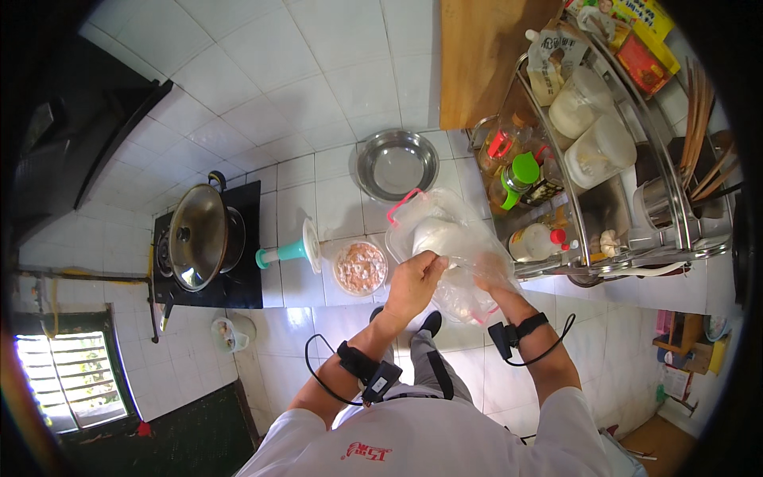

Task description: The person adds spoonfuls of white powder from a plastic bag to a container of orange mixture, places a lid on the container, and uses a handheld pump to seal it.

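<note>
My left hand [415,281] grips the edge of a clear plastic bag [471,253] between thumb and fingers. The bag, with white contents that look like powder, rests in a clear plastic container [400,238] with pink-red handles, at the counter's front edge. My right hand [492,269] is inside or behind the clear plastic, so its fingers are blurred and its grip cannot be made out. Left of my left hand stands a round tub [360,268] of pinkish minced food dusted with white. A turquoise and white plunger-like kitchen tool [290,251] lies beside that tub.
A steel basin [397,166] stands near the tiled wall. On the left, a lidded wok [199,237] sits on a black cooktop [247,286]. A metal rack [577,220] with bottles and jars stands on the right. A waste bin [238,332] is below the counter.
</note>
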### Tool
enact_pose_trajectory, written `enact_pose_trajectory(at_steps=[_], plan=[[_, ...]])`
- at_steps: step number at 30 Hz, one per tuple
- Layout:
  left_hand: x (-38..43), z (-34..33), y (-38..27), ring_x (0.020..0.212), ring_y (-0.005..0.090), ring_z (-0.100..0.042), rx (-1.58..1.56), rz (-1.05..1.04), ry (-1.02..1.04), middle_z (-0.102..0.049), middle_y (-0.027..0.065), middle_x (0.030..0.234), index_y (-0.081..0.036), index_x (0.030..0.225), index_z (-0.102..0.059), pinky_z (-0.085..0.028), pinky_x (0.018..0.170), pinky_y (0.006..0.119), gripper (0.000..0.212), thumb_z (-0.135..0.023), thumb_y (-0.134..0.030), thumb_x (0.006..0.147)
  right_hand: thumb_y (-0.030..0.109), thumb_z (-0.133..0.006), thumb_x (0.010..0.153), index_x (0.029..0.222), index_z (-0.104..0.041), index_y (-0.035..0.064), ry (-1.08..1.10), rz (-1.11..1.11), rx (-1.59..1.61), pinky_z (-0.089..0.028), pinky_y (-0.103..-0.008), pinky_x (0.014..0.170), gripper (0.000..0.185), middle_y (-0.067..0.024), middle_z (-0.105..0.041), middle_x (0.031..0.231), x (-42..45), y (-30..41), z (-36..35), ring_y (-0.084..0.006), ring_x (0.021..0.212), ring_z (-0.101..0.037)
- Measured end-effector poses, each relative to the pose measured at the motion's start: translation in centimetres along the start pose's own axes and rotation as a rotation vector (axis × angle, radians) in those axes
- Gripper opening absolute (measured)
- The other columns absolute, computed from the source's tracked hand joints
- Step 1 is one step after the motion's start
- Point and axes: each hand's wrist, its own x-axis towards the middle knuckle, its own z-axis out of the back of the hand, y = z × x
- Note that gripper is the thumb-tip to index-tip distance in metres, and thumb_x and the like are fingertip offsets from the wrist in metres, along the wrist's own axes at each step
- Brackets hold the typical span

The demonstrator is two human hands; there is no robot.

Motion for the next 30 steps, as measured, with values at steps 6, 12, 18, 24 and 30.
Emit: enact_pose_trajectory(at_steps=[6,12,18,24,30], plan=[[0.3,-0.2,0.1,0.054,0.0321,-0.049,-0.018,-0.004,-0.042,-0.051,0.0174,0.062,-0.001,0.080,-0.055,-0.041,0.053,0.039,0.031,-0.062,-0.027,0.095,0.011,-0.055,0.076,0.072,-0.070,0.0025,-0.081,0.076,0.021,-0.051,-0.0512,0.074,0.018,-0.0227,-0.068,0.082,-0.6,-1.2,-1.1,-0.0403,0.081,-0.066],[0.4,0.0,0.7,0.057,0.0069,-0.053,0.015,0.033,0.024,-0.056,0.0010,0.063,-0.001,0.089,-0.064,-0.045,0.054,0.025,0.024,-0.061,-0.023,0.097,0.013,-0.054,0.080,0.076,-0.070,0.0035,-0.071,0.122,0.040,-0.049,-0.0470,0.078,0.018,-0.0211,-0.067,0.085,-2.9,-1.4,0.9,-0.0386,0.086,-0.063],[0.5,0.2,0.6,0.057,0.0062,-0.052,-0.005,0.007,0.003,-0.055,0.0011,0.064,0.001,0.088,-0.064,-0.045,0.053,0.024,0.025,-0.062,-0.022,0.097,0.014,-0.059,0.082,0.081,-0.069,0.0043,-0.128,-0.069,0.513,-0.051,-0.0445,0.066,0.014,-0.0169,-0.067,0.077,-7.4,0.2,5.4,-0.0369,0.072,-0.064],[0.3,0.2,0.3,0.058,0.0059,-0.051,-0.040,0.019,0.014,-0.055,0.0002,0.064,0.001,0.089,-0.064,-0.045,0.054,0.024,0.026,-0.061,-0.023,0.098,0.009,-0.062,0.086,0.088,-0.067,-0.0038,-0.034,-0.180,0.863,-0.052,-0.0321,0.056,0.014,-0.0134,-0.067,0.072,-10.7,0.6,8.3,-0.0200,0.061,-0.068],[-0.5,0.4,-1.0,0.060,0.0060,-0.052,-0.106,0.061,0.067,-0.056,0.0006,0.067,0.001,0.095,-0.065,-0.046,0.058,0.023,0.027,-0.059,-0.025,0.099,0.007,-0.062,0.087,0.096,-0.065,-0.0069,-0.049,-0.196,0.946,-0.054,-0.0278,0.059,0.017,-0.0112,-0.068,0.078,-13.3,0.2,10.5,-0.0165,0.062,-0.067]])
